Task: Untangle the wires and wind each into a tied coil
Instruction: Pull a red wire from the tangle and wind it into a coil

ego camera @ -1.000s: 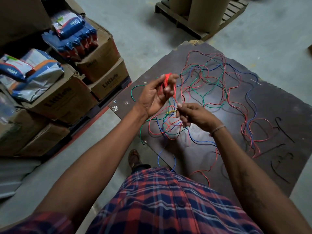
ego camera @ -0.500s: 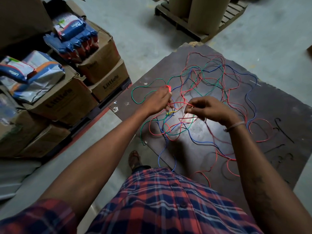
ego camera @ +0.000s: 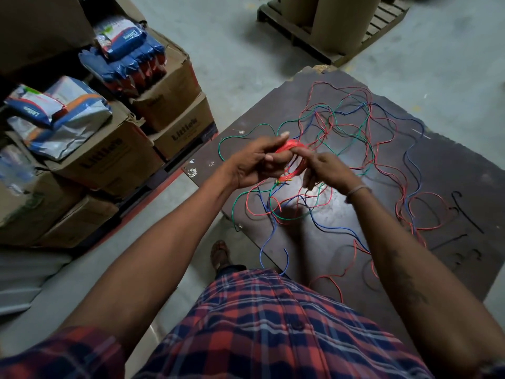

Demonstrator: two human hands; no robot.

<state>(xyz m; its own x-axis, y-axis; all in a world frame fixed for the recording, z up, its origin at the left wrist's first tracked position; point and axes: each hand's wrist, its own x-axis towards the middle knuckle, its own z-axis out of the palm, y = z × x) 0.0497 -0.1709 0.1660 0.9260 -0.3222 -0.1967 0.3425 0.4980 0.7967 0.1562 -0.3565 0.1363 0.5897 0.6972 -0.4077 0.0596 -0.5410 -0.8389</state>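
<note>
Both arms reach forward, hands meeting. Left hand (ego camera: 255, 162) grips red coil (ego camera: 293, 160). Right hand (ego camera: 323, 170) fingers curled, index touching it.

Single head-worn wide-angle view, looking steeply down and forward from standing height over the person's own checked shirt (ego camera: 262, 324) and both forearms; no second view shares the scene. Dark board (ego camera: 451, 192) lies on the concrete floor (ego camera: 232, 50), set diagonally, its near left corner just ahead of a sandalled foot (ego camera: 220, 254), its far corner toward a wooden pallet (ego camera: 308, 36) at top edge. Hands meet near frame centre, close to the lens; stacked cardboard boxes (ego camera: 114, 160) fill the left side, with straight lines bowing toward the frame margins.
</note>
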